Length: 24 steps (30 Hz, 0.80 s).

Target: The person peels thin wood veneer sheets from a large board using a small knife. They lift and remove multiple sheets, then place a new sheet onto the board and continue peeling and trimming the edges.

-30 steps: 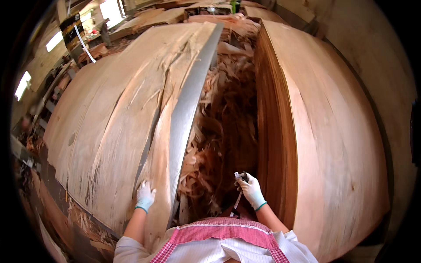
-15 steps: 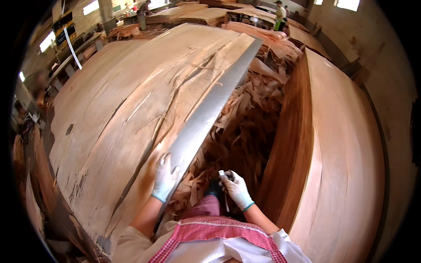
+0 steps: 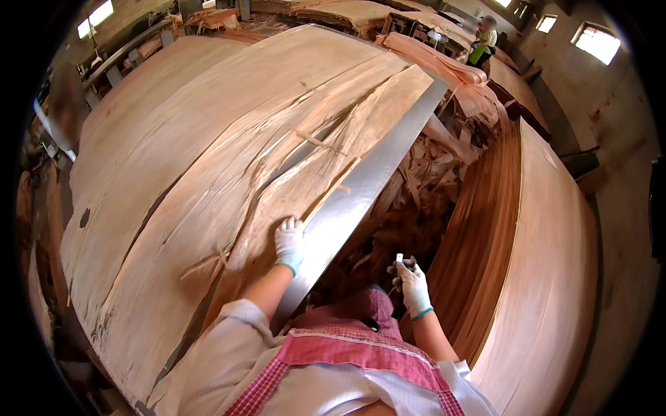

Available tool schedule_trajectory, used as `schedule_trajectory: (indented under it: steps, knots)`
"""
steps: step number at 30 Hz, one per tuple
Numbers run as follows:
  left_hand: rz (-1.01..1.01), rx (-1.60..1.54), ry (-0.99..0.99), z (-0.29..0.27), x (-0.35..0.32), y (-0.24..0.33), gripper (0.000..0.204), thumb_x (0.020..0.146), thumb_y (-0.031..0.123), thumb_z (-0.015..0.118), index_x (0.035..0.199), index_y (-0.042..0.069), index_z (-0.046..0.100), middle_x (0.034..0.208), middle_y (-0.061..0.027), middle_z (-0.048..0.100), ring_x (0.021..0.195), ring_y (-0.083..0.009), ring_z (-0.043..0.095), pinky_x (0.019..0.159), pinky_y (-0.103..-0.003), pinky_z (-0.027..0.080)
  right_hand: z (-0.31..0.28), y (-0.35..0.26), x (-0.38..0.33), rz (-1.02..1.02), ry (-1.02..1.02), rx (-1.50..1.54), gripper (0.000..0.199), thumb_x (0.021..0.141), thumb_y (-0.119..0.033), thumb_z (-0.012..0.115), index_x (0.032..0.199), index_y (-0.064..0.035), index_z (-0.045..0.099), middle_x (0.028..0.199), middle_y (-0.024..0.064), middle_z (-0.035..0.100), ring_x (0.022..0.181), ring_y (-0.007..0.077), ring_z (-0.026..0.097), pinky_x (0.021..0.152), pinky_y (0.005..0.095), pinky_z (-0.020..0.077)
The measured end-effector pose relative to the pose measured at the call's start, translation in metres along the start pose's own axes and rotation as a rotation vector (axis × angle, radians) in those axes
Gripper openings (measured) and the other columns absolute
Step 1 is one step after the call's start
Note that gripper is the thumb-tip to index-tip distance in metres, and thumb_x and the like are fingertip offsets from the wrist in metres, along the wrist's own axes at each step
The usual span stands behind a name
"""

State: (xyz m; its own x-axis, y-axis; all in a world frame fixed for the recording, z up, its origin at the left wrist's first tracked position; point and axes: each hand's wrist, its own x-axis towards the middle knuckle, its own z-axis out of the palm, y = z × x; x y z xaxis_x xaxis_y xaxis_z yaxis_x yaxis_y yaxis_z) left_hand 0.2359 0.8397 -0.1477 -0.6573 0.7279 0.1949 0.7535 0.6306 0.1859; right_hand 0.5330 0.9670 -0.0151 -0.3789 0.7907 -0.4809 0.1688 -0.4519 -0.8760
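Left of the left hand [image 3: 288, 244] a splinter [image 3: 201, 265] lies on the cracked veneer sheet [image 3: 173, 187], where that hand rests flat, gripping nothing. Just right of it runs a bare metal strip [image 3: 354, 208], then shavings [image 3: 416, 184]. The right hand [image 3: 415, 288] is closed around a small tool [image 3: 399, 258], hemmed in by a veneer stack [image 3: 479, 222] on its right. The left hand now reaches farther from the apron [image 3: 361, 350] than half a second ago.
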Motion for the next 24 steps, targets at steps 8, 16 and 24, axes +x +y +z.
schedule_trajectory:
  steps: [8, 16, 24]
  knots:
    - [0.159, -0.185, 0.130, -0.007, -0.005, 0.049, 0.009, 0.081, 0.014, 0.060, 0.088, 0.008, 0.061, 0.100, -0.0086, 0.063, 0.097, -0.0283, 0.060, 0.086, -0.041, 0.047, 0.033, -0.045, 0.311, 0.047, -0.202, -0.051, 0.011, 0.092, -0.021, 0.061, 0.097, -0.0107, 0.062, 0.081, 0.0003, 0.063, 0.060, 0.0116, 0.055, 0.046, 0.0248, 0.0379]
    - [-0.234, -0.173, -0.013, -0.043, -0.002, 0.067, 0.016, 0.080, 0.014, 0.061, 0.094, 0.006, 0.061, 0.102, -0.0115, 0.063, 0.096, -0.0318, 0.059, 0.087, -0.044, 0.044, 0.086, -0.114, 0.459, 0.139, -0.320, 0.007, 0.015, 0.085, -0.022, 0.067, 0.094, -0.0107, 0.063, 0.072, 0.0012, 0.059, 0.054, 0.0137, 0.050, 0.047, 0.0294, 0.0396]
    - [-0.310, -0.260, -0.084, -0.091, 0.082, 0.091, 0.034, 0.082, 0.022, 0.064, 0.110, 0.005, 0.057, 0.112, -0.0155, 0.060, 0.106, -0.0346, 0.055, 0.089, -0.045, 0.043, 0.086, -0.122, 0.529, -0.122, -0.154, 0.068, 0.017, 0.087, -0.012, 0.067, 0.102, -0.0065, 0.061, 0.076, -0.0026, 0.057, 0.061, 0.0089, 0.049, 0.053, 0.0256, 0.0421]
